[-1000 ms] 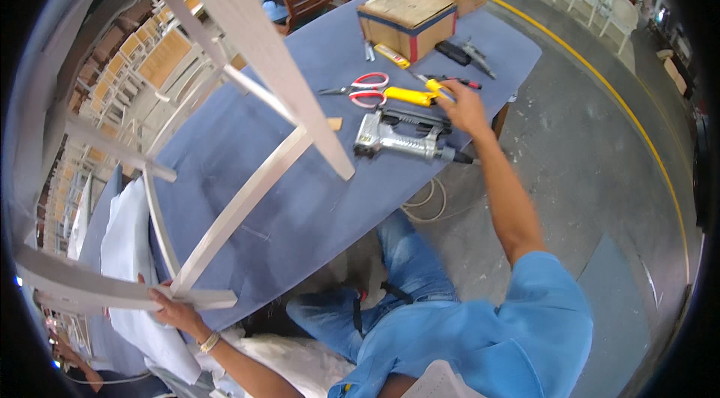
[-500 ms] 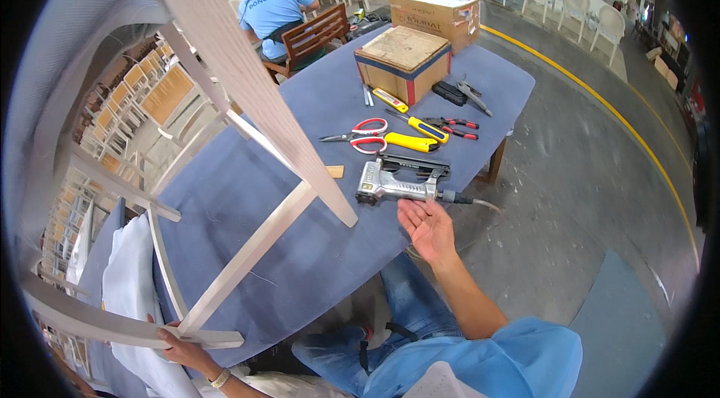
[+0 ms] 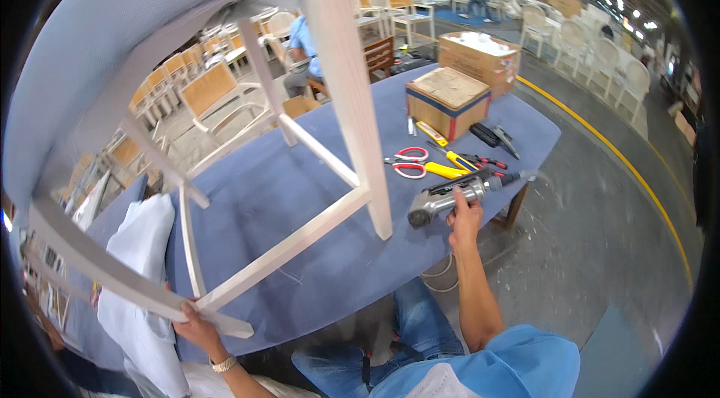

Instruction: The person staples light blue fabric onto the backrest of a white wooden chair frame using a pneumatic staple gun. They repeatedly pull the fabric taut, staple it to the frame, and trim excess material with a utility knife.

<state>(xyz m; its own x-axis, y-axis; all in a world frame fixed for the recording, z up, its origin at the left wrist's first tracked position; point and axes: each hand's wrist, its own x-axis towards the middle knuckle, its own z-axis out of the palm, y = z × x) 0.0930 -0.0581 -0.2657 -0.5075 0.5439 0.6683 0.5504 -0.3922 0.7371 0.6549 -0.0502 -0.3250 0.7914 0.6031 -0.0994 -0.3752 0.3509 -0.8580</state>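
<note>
A chair [image 3: 346, 90] with pale wooden legs and a blue-grey padded body is tipped over the cloth-covered table [image 3: 292, 278]. My left hand [image 3: 199, 330] is closed around one of its legs at the lower left, near a crossbar joint; some fingers are hidden behind the wood. In my right hand [image 3: 465, 224] is a silver and black air staple gun [image 3: 430, 205], gripped around its body just over the table top. Its hose end points right. Folded white cloth [image 3: 141, 240] lies on the table left of the chair's lower leg.
Red-handled scissors [image 3: 411, 170], a yellow cutter [image 3: 432, 133], pliers [image 3: 484, 162] and a black tool [image 3: 486, 134] lie beyond the staple gun. A wood-topped box [image 3: 448, 98] and a cardboard carton [image 3: 480, 60] stand behind. A co-worker in blue [image 3: 302, 49] sits past the table.
My right hand has closed on the staple gun and tilted it up from the table. My left hand stays on the chair leg. The whole view has swung left.
</note>
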